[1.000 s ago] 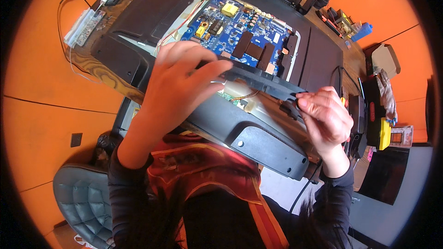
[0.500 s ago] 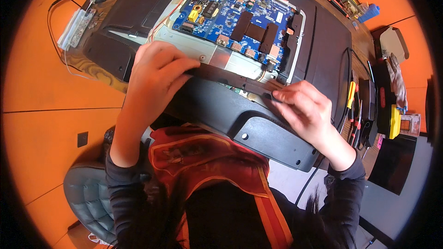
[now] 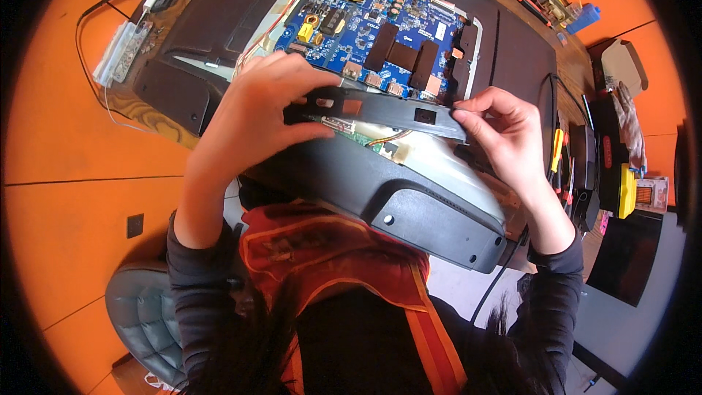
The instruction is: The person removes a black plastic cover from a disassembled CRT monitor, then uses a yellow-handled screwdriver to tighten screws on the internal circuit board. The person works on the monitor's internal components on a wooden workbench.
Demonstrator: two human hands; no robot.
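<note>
A long black plastic strip with cutouts is raised at an angle over the near edge of an opened flat-screen panel. My left hand has thumb and fingers around the strip's left part. At its right end, my right hand pinches it between thumb and fingertips. Below the strip, a small green circuit board and a thin bundle of wires show in the recess. The black lower housing runs along the near side. Just beyond the strip lies a blue main board.
Wooden tabletop shows at the left, with a clear bag of small parts and a cable. Yellow-handled tools, a glove and an open cardboard box lie on the right. A dark padded chair stands at the lower left.
The strip has lifted and tilted up off the housing, uncovering the green board and pale inner area. My right hand has moved up and slightly right with its end.
</note>
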